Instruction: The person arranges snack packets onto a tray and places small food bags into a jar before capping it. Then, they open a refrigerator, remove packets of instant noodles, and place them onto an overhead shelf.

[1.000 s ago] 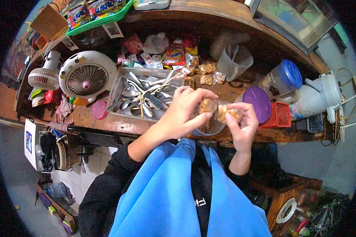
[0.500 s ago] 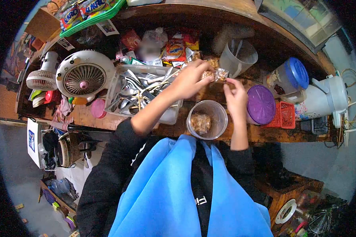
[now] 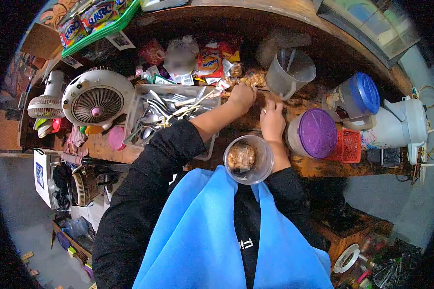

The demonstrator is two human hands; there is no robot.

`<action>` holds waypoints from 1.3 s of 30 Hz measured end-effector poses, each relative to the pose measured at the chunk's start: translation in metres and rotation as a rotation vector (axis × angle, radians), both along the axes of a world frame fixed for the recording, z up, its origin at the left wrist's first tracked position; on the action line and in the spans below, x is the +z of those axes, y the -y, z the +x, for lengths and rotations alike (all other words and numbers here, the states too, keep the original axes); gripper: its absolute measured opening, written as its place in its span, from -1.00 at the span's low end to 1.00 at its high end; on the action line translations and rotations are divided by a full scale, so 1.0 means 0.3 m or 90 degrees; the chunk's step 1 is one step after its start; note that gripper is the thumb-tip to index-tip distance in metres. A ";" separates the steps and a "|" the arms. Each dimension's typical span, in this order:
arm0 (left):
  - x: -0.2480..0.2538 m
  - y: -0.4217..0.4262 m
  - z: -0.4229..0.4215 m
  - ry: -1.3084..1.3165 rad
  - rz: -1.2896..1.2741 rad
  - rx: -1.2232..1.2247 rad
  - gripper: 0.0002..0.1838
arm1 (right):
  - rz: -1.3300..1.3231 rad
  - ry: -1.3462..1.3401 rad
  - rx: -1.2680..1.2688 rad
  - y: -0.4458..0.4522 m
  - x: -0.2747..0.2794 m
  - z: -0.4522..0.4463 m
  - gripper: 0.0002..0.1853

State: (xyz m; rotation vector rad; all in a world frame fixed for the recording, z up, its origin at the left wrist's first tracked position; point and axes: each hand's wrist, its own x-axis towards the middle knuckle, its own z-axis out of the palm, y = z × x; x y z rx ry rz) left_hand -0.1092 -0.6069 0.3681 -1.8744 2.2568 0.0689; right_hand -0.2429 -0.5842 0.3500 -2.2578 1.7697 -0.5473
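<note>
My left hand [image 3: 243,96] reaches to the back of the wooden counter, its fingers curled at the small clear packets of brown snacks [image 3: 255,80]; whatever lies between the fingertips is hidden. Just right of it, my right hand [image 3: 273,115] rests over the counter with its fingers bent and a little apart, and nothing shows in it. Nearer my body stands a clear round tub [image 3: 260,166], uncovered, with several snack packets [image 3: 241,157] inside. The tub overlaps my right forearm in the view.
Left of my hands is a clear tray [image 3: 135,115] of cutlery. A grey pitcher [image 3: 294,77] stands behind my right hand. Rightward are a purple-lidded container [image 3: 317,133], a red basket [image 3: 351,145] and a blue-lidded jar [image 3: 364,94]. A white fan [image 3: 97,96] stands left.
Both hands have moved from above the tub to the back of the counter. The packets they held no longer show between them. The tub appears lower in view, nearer my body.
</note>
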 end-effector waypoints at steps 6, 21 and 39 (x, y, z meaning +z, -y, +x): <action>0.149 -0.065 0.047 -0.314 -0.041 0.099 -0.65 | 0.002 0.230 0.003 -0.024 0.020 -0.097 -0.60; 0.500 -0.565 0.043 -0.683 -0.227 -0.210 -0.68 | 0.007 0.680 0.479 -0.335 0.488 -0.176 -0.72; 0.101 -0.070 0.033 -0.163 -0.145 0.004 -0.62 | -0.183 0.185 0.202 0.138 -0.011 0.043 -0.65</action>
